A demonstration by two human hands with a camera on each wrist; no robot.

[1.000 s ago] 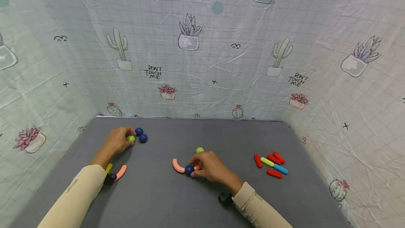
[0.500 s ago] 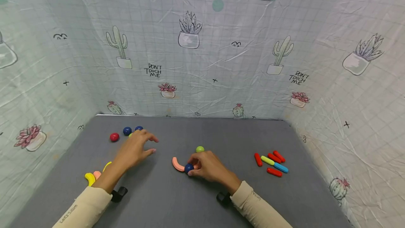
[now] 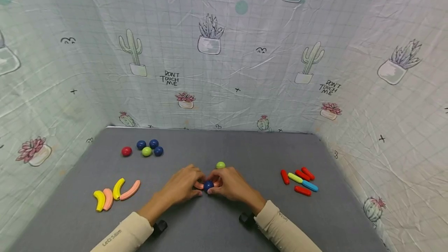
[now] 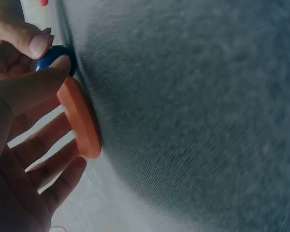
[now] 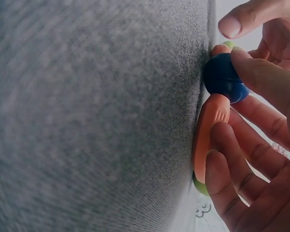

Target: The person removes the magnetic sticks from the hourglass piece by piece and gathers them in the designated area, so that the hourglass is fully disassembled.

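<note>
A dark blue ball lies mid-table between two curved salmon sticks, the left one and the right one, both close against it. My right hand pinches the ball, its lower fingers curled beside the right stick. My left hand surrounds the left stick with several fingers fairly straight behind it. In the right wrist view, the left thumb appears slightly apart from ball and stick. A lime green ball shows just beyond the right hand, by the far end of the right stick.
Back left lie blue balls, another lime ball and a red ball. Curved sticks, yellow and salmon, lie front left. Several red rods surround a lime rod and light blue rod at right.
My left hand has released a lime ball at the back left and moved right and nearer to the left salmon stick. My right hand has stayed on the blue ball.
</note>
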